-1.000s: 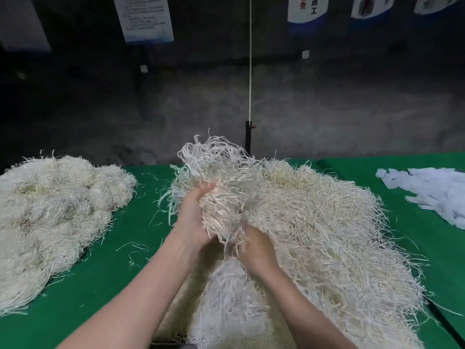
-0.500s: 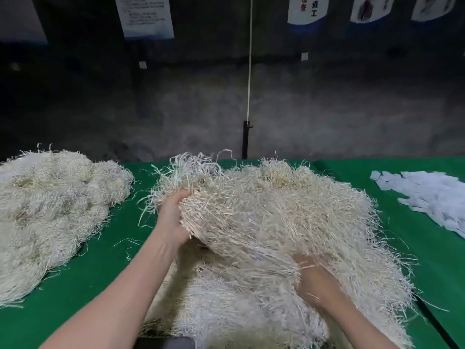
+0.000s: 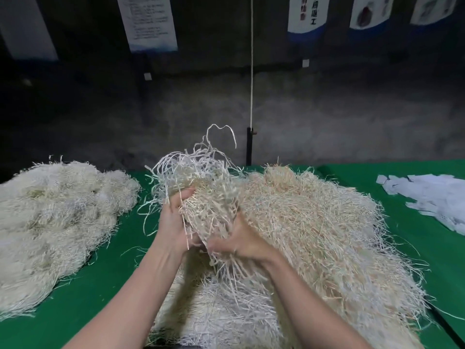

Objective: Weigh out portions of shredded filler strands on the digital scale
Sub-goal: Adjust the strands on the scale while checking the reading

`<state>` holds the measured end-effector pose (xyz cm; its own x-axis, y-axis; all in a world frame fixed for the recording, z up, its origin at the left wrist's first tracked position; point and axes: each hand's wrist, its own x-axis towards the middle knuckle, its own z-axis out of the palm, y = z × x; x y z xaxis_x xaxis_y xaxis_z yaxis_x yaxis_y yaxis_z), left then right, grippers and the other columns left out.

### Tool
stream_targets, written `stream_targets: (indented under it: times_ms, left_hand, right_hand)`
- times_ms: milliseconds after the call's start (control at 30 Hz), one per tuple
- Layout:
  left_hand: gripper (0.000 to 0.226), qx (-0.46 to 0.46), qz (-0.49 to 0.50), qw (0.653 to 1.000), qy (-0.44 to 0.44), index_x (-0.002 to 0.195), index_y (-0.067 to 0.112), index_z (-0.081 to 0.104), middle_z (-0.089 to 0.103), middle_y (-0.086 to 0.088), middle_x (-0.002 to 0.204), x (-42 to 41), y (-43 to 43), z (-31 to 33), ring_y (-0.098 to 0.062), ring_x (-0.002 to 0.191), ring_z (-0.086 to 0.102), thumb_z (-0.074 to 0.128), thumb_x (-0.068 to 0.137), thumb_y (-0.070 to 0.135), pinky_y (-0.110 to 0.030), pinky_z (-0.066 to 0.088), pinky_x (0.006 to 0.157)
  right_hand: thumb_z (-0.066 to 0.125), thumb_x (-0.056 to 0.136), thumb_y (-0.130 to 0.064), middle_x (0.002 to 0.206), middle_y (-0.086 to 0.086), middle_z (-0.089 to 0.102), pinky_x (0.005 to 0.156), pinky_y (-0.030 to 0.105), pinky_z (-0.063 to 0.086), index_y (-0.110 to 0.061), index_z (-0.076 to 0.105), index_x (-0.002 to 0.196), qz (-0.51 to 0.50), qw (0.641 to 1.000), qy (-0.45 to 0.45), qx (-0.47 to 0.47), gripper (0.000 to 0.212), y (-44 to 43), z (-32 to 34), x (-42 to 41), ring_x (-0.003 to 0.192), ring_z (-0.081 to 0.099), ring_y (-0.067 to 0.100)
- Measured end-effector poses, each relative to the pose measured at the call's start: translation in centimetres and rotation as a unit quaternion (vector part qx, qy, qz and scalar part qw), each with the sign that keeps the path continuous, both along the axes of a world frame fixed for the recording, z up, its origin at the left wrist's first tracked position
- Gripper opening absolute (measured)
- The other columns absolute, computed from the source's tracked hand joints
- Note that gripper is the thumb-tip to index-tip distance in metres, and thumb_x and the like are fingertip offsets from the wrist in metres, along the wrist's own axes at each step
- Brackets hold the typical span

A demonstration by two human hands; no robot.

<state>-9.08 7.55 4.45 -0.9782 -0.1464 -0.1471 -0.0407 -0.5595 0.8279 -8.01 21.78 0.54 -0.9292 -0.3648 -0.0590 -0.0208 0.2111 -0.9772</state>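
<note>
Both hands are buried in the big central heap of filler strands on the green table. The left hand has its fingers curled tight around a raised clump of pale strands at about 11 o'clock of the heap, loose ends springing upward. Just beside it, at 4 o'clock of the left hand, the right hand clenches into the same tangle, fingers closed on strands. A second pile lies well apart at 9 o'clock; white paper slips sit at 3 o'clock.
</note>
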Motion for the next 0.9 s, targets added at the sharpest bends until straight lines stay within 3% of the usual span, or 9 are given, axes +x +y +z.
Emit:
stream_targets:
  times_ms: [67, 167, 267, 400, 533, 567, 733, 800, 900]
  left_hand:
    - [0.024, -0.026, 0.045, 0.999, 0.016, 0.081, 0.017, 0.063, 0.065, -0.004, 0.078, 0.1, -0.4, 0.0, -0.023, 0.069, 0.064, 0.049, 0.091, 0.033, -0.035, 0.050, 0.059]
    - [0.061, 0.004, -0.033, 0.999, -0.008, 0.108, 0.009, 0.058, 0.059, -0.016, 0.118, 0.1, -1.3, -1.1, -0.032, 0.101, 0.059, 0.073, 0.053, 0.032, -0.045, 0.049, 0.082]
    - [0.053, -0.204, -0.141, 0.969, 0.012, 0.112, 0.013, 0.061, 0.052, -0.017, 0.133, 0.0, -1.6, -2.1, -0.033, 0.117, 0.052, 0.067, 0.062, 0.030, -0.047, 0.044, 0.096]
    - [0.040, -0.595, -0.451, 0.665, -0.009, 0.102, 0.029, 0.060, 0.054, 0.010, 0.109, -0.6, -1.1, -2.5, -0.010, 0.102, 0.049, 0.071, 0.066, 0.044, -0.035, 0.040, 0.094]
    - [0.023, -0.864, -0.200, 0.445, 0.122, 0.099, 0.018, 0.056, 0.057, 0.006, 0.083, -1.7, 1.9, -3.6, -0.010, 0.070, 0.055, 0.061, 0.078, 0.020, -0.022, 0.048, 0.060]
    - [0.025, -0.857, -0.109, 0.483, 0.145, 0.104, 0.016, 0.058, 0.057, 0.004, 0.089, -2.1, 2.4, -3.5, -0.012, 0.076, 0.057, 0.057, 0.080, 0.013, -0.025, 0.052, 0.066]
    - [0.022, -0.427, 0.021, 0.900, 0.082, 0.067, 0.010, 0.049, 0.054, -0.008, 0.072, -3.5, 4.0, -1.7, -0.019, 0.062, 0.054, 0.057, 0.084, -0.002, -0.040, 0.053, 0.062]
    - [0.025, -0.191, -0.028, 0.980, 0.045, 0.067, 0.010, 0.041, 0.046, -0.005, 0.070, -3.4, 4.6, -1.0, -0.012, 0.057, 0.046, 0.044, 0.088, -0.003, -0.031, 0.048, 0.056]
    - [0.023, 0.075, -0.062, 0.995, 0.014, 0.074, 0.009, 0.048, 0.052, -0.011, 0.074, -4.1, 4.9, -0.5, -0.021, 0.066, 0.053, 0.033, 0.089, -0.002, -0.043, 0.049, 0.073]
  right_hand:
    - [0.084, 0.060, -0.042, 0.149, 0.007, 0.029, 0.104, 0.034, 0.040, -0.021, 0.014, 0.149, 0.039, 0.990, -0.044, 0.129, 0.115, -1.1, -3.2, 0.3, 0.130, 0.042, 0.018]
    - [0.069, 0.083, -0.015, 0.105, 0.004, 0.061, 0.061, 0.010, 0.047, -0.010, 0.061, 0.111, 0.045, 0.979, 0.022, 0.197, 0.029, -0.6, -5.3, -0.5, 0.066, 0.060, -0.005]
    - [0.057, 0.086, 0.003, 0.100, 0.008, 0.064, 0.060, 0.019, 0.051, -0.008, 0.065, 0.100, -0.060, 0.971, 0.071, 0.221, 0.019, 2.0, -4.5, -1.6, 0.073, 0.062, 0.010]
    - [0.060, 0.083, 0.002, 0.095, 0.001, 0.064, 0.071, 0.034, 0.055, -0.006, 0.065, 0.102, -0.132, 0.950, 0.134, 0.250, 0.021, 4.3, -2.4, -2.6, 0.078, 0.063, 0.018]
    - [0.070, 0.079, -0.007, 0.089, -0.010, 0.059, 0.059, 0.021, 0.046, -0.024, 0.059, 0.094, -0.158, 0.918, 0.193, 0.309, 0.025, 4.8, -2.1, -3.0, 0.073, 0.058, 0.011]
    - [0.067, 0.082, -0.011, 0.097, -0.006, 0.062, 0.067, 0.023, 0.049, -0.022, 0.059, 0.103, -0.162, 0.914, 0.202, 0.314, 0.025, 4.9, -2.5, -2.9, 0.079, 0.058, 0.012]
    - [0.057, 0.092, -0.021, 0.113, -0.003, 0.062, 0.071, 0.018, 0.052, -0.016, 0.043, 0.138, -0.193, 0.912, 0.160, 0.324, 0.048, 5.4, -5.6, -2.2, 0.081, 0.064, 0.008]
    - [0.055, 0.093, -0.028, 0.105, -0.003, 0.064, 0.093, 0.036, 0.050, -0.016, 0.046, 0.135, -0.189, 0.887, 0.188, 0.376, 0.044, 5.8, -7.2, -2.0, 0.084, 0.063, 0.011]
    - [0.055, 0.093, -0.032, 0.115, -0.006, 0.061, 0.109, 0.041, 0.035, -0.021, 0.048, 0.131, -0.197, 0.868, 0.168, 0.423, 0.040, 7.6, -9.9, -1.6, 0.105, 0.059, 0.011]
